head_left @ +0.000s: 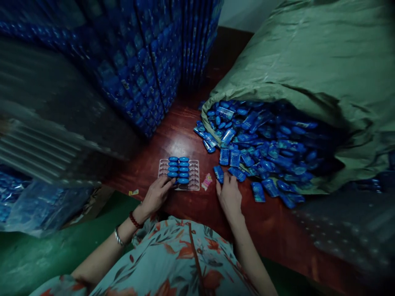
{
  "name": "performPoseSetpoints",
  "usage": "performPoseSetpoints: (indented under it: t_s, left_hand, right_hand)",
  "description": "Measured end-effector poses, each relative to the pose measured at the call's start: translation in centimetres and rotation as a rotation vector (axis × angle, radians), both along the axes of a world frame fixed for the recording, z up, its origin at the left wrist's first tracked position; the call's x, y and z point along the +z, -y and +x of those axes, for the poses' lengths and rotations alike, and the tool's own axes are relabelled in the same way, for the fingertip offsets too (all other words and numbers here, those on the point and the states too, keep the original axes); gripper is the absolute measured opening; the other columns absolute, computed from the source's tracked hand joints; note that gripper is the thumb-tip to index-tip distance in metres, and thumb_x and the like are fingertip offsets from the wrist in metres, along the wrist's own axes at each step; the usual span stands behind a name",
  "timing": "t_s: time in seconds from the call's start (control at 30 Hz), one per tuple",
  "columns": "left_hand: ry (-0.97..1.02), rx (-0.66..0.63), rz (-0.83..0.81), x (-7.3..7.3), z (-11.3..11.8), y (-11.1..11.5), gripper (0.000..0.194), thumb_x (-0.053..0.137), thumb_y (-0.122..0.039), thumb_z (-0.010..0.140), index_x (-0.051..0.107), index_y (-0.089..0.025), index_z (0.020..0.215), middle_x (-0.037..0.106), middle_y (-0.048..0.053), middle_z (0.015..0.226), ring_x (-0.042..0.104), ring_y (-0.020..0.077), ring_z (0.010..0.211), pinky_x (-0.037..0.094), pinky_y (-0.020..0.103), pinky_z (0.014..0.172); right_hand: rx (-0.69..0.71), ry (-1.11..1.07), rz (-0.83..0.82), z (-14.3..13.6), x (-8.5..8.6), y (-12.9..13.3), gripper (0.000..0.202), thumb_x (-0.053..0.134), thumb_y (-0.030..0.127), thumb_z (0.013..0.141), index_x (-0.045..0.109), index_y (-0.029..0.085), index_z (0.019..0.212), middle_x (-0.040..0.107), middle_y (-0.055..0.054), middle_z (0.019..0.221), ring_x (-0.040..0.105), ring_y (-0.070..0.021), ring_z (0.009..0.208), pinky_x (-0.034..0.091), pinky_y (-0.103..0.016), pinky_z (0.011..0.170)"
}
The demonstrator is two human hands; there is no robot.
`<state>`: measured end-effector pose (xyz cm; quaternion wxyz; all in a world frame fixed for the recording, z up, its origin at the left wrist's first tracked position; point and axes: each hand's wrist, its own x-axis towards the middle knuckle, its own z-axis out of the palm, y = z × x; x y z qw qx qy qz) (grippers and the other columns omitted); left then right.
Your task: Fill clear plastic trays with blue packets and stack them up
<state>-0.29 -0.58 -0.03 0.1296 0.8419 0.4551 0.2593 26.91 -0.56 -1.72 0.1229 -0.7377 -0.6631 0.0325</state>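
A clear plastic tray lies on the reddish-brown table, with blue oval pieces filling its two middle columns; the outer columns hold none. My left hand is at the tray's lower left, its fingertips closed at a blue piece in the bottom row. To the right, my right hand has its fingers at a small blue packet on the near edge of the pile. Whether its fingers grip that packet is unclear. Between the right hand and the tray lies a small pink wrapper.
A large green sack lies open at the right, blue packets spilling from it. Tall stacks of filled blue trays stand at the back left. Stacked clear trays are at the left, more at the right. A yellow scrap lies near the edge.
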Motion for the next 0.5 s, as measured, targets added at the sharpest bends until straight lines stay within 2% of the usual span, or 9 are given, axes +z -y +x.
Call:
performPoseSetpoints:
  t_s: [0.17,0.3,0.4,0.47,0.5]
  left_hand:
    - [-0.076,-0.009,0.028,0.3,-0.1,0.1,0.028,0.036,-0.013,0.091,0.055,-0.019,0.111,0.059,0.009,0.096,0.056,0.0171,0.084,0.05,0.03,0.072]
    - [-0.089,0.03,0.161,2.1,-0.4,-0.7,0.023,0.047,-0.027,0.09,0.058,-0.019,0.109,0.059,0.011,0.101,0.056,0.0207,0.087,0.046,0.033,0.072]
    - [-0.037,0.029,0.136,4.2,0.9,-4.6,0.022,0.044,-0.025,0.091,0.059,-0.02,0.107,0.059,0.009,0.099,0.055,0.0188,0.088,0.044,0.031,0.075]
    - [-0.07,-0.083,0.063,5.1,3.0,-8.8,0.022,0.041,-0.021,0.092,0.059,-0.019,0.104,0.058,0.008,0.096,0.054,0.0173,0.087,0.044,0.029,0.076]
    - [-0.119,-0.151,0.048,5.2,4.3,-11.1,0.022,0.043,-0.019,0.091,0.058,-0.018,0.106,0.057,0.008,0.101,0.054,0.0175,0.09,0.043,0.028,0.077]
  right_hand:
    - [0.007,-0.02,-0.019,-0.5,0.2,0.3,0.03,0.037,0.033,0.09,0.056,0.016,0.106,0.052,-0.009,0.089,0.053,-0.0206,0.08,0.042,-0.029,0.061]
    - [0.026,-0.202,0.004,-0.3,0.3,0.4,0.036,0.033,0.042,0.092,0.058,0.017,0.099,0.055,-0.008,0.088,0.054,-0.0191,0.078,0.043,-0.029,0.063]
    - [-0.01,-0.437,0.014,-0.1,0.2,0.0,0.04,0.036,0.05,0.089,0.058,0.017,0.088,0.057,-0.005,0.076,0.054,-0.0164,0.066,0.043,-0.029,0.063]
    - [-0.076,-0.601,-0.04,-0.1,0.1,-0.5,0.04,0.041,0.054,0.086,0.057,0.017,0.085,0.057,-0.002,0.065,0.053,-0.0155,0.059,0.043,-0.028,0.059]
    - [-0.113,-0.702,-0.079,-0.1,0.1,-0.7,0.04,0.044,0.055,0.084,0.057,0.017,0.086,0.056,-0.001,0.062,0.054,-0.0154,0.057,0.044,-0.028,0.057]
